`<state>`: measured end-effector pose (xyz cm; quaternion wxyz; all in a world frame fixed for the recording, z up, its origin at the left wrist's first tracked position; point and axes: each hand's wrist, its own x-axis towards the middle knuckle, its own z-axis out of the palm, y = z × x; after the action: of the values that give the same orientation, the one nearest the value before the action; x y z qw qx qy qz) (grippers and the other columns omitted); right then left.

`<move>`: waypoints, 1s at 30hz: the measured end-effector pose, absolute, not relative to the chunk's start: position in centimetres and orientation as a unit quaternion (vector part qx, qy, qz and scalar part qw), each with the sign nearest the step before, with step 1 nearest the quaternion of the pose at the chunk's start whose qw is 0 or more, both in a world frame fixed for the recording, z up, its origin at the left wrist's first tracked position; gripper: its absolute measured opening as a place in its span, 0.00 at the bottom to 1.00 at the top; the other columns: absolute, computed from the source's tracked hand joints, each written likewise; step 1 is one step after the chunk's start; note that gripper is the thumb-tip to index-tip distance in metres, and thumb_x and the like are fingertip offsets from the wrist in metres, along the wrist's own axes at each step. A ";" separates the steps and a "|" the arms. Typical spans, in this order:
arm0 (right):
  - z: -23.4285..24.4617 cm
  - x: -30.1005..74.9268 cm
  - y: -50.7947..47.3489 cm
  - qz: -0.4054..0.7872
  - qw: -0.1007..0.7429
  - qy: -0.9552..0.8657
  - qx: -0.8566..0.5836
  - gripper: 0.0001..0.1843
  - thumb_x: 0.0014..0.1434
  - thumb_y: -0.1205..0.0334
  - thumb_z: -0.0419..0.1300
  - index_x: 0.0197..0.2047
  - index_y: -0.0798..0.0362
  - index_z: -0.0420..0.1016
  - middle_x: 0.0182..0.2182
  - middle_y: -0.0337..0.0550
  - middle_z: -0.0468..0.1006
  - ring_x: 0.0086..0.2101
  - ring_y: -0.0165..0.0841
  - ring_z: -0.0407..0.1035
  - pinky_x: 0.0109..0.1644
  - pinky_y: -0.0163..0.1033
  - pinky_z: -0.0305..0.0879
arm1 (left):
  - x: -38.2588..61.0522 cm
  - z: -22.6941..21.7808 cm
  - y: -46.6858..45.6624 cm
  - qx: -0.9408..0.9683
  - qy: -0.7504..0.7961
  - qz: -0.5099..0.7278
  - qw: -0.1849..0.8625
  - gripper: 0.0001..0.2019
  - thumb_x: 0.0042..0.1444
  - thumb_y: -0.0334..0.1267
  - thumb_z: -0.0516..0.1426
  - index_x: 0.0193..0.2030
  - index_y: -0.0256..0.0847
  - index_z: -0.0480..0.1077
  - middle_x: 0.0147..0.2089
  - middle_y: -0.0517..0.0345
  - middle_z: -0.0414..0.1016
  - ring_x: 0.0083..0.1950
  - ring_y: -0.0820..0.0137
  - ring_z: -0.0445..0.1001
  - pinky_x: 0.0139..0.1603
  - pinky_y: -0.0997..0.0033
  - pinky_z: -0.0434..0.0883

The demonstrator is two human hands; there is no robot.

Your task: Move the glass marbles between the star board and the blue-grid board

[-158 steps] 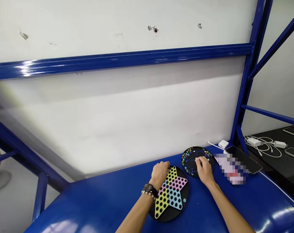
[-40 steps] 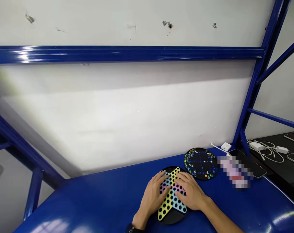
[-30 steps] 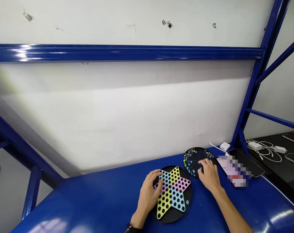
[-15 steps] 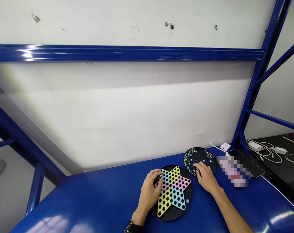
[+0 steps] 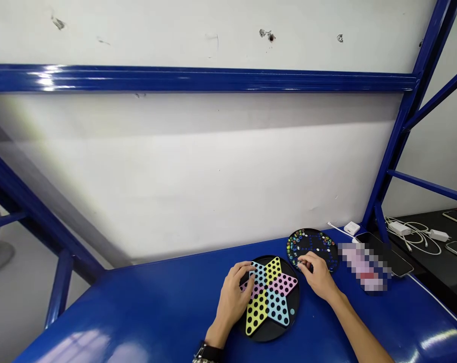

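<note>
A round black Chinese checkers board [image 5: 266,330] with a coloured star full of holes lies on the blue table. My left hand [image 5: 235,292] rests at its left edge, thumb and fingers apart over the star's left points, holding nothing. Behind the board to the right sits a round black tray [image 5: 311,242] with many small coloured marbles [image 5: 294,239] around its rim. Over the tray's front edge, my right hand [image 5: 319,277] has its thumb and fingertips pinched together. Whatever is in that pinch is too small to make out.
Right of the tray lie a blurred-out pink item [image 5: 364,267] and a phone [image 5: 387,254] with a white charger [image 5: 351,228] and cable. More cables [image 5: 413,232] and phones lie on a black surface farther right. A blue metal frame [image 5: 198,79] stands against the white wall.
My right hand's fingers, earlier reaching down into the marble tray, have drawn together into a pinch and lifted slightly. My left hand keeps its place on the board.
</note>
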<state>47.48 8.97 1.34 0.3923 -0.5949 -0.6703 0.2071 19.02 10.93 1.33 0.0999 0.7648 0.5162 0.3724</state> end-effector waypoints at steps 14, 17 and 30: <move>2.3 46.1 8.0 0.274 0.374 -0.700 -0.543 0.10 0.62 0.56 0.60 0.41 0.49 0.81 0.40 0.43 0.79 0.41 0.36 0.73 0.48 0.40 0.70 | 19.1 1.5 10.7 0.775 0.518 0.350 0.090 0.12 0.66 0.44 0.52 0.47 0.49 0.76 0.54 0.54 0.78 0.56 0.59 0.76 0.55 0.55 0.76; 1.1 47.0 9.2 0.183 0.357 -0.690 -0.603 0.16 0.66 0.58 0.54 0.52 0.49 0.77 0.51 0.48 0.77 0.52 0.41 0.70 0.58 0.47 0.66 | 19.1 1.5 10.7 0.774 0.518 0.353 0.088 0.12 0.66 0.44 0.52 0.46 0.49 0.76 0.53 0.53 0.78 0.55 0.59 0.76 0.54 0.55 0.76; -0.8 48.4 14.0 0.099 0.245 -0.711 -0.652 0.19 0.66 0.68 0.51 0.54 0.51 0.78 0.52 0.49 0.79 0.52 0.42 0.71 0.57 0.48 0.65 | 18.9 1.4 10.7 0.774 0.518 0.354 0.082 0.12 0.66 0.44 0.52 0.44 0.49 0.77 0.53 0.53 0.78 0.57 0.58 0.75 0.55 0.52 0.76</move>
<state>48.44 14.02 -0.79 0.2455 -0.6520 -0.7106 0.0988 18.93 10.69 1.43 0.0820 0.7745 0.5179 0.3539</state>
